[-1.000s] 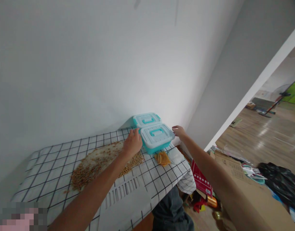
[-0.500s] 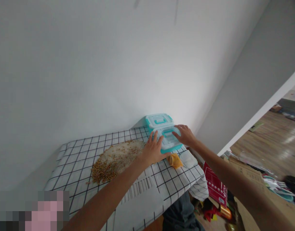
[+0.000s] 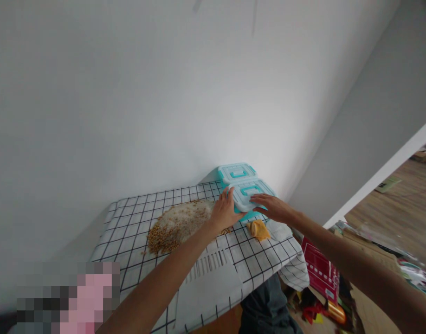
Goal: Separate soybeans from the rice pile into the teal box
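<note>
Two teal plastic boxes with pale lids stand at the far right corner of the checked table. My left hand grips the left edge of the nearer box, fingers curled on its lid. My right hand lies over the front right of the same lid, fingers spread along its edge. The second box sits behind, against the wall. A heap of brown grains and white rice covers the cloth left of my left hand.
A small orange-yellow piece and a clear bag lie on the cloth below the box. A white slotted lid rests near the front edge. Red packaging and cardboard clutter the floor at right. The wall runs close behind.
My right hand has slid from the far side of the lid onto its front right edge. My left hand stays on the left edge. The view has shifted left.
</note>
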`<state>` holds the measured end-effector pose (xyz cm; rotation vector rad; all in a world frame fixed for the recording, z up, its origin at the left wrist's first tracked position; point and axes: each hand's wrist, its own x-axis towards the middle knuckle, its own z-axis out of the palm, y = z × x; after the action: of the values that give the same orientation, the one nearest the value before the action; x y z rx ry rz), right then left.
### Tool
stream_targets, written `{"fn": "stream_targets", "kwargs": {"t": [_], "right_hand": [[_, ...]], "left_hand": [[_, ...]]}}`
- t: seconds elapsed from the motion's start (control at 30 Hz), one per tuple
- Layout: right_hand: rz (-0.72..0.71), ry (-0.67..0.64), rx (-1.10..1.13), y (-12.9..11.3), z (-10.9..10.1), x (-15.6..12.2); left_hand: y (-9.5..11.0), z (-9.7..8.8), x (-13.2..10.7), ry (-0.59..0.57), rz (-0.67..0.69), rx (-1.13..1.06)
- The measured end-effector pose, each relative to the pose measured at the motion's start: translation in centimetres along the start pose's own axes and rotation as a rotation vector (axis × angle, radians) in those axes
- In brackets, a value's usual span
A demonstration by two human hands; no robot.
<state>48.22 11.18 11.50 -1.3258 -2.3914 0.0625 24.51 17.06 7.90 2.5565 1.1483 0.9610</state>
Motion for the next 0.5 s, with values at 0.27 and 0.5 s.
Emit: {"fn": "stream_targets", "kwargs": {"t": [0.27,0.5], "right_hand": [[-0.014,0.013,0.056,1.1,-0.1,-0.1],[0.045,0.153,0.049,0.5,-3.6,1.5]], "left_hand": [[0.0,0.5,-0.1,0.051,-0.048,0.001],[-0.6,0.8,-0.2,0.032,-0.094,-0.004]]}}
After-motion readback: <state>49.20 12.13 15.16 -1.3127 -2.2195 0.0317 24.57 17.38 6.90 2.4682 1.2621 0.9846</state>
